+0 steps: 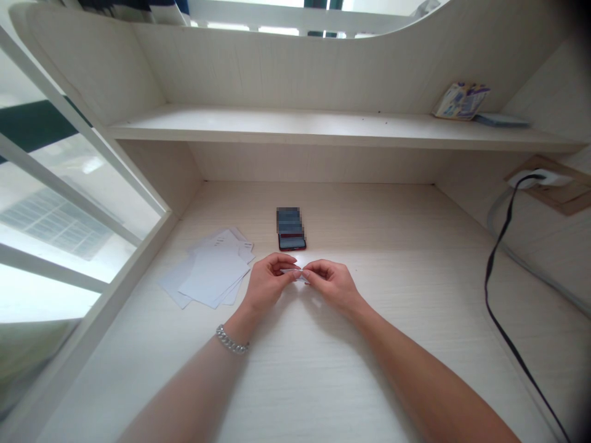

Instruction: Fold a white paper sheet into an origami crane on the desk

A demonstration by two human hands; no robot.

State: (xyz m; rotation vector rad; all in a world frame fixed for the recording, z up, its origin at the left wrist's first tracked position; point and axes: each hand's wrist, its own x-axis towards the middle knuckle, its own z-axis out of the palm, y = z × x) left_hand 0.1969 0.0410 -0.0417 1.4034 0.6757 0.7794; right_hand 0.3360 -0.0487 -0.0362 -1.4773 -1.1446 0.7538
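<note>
My left hand and my right hand meet over the middle of the pale wooden desk. Both pinch a small folded piece of white paper between thumbs and fingers, just above the desktop. A silver chain bracelet sits on my left wrist. A phone in a red case lies flat just beyond the hands, its screen lit. A loose stack of white paper sheets lies to the left of my left hand.
A shelf runs across above the desk, with a small printed packet at its right end. A black cable hangs from a wall plug and trails over the desk's right side. A window borders the left.
</note>
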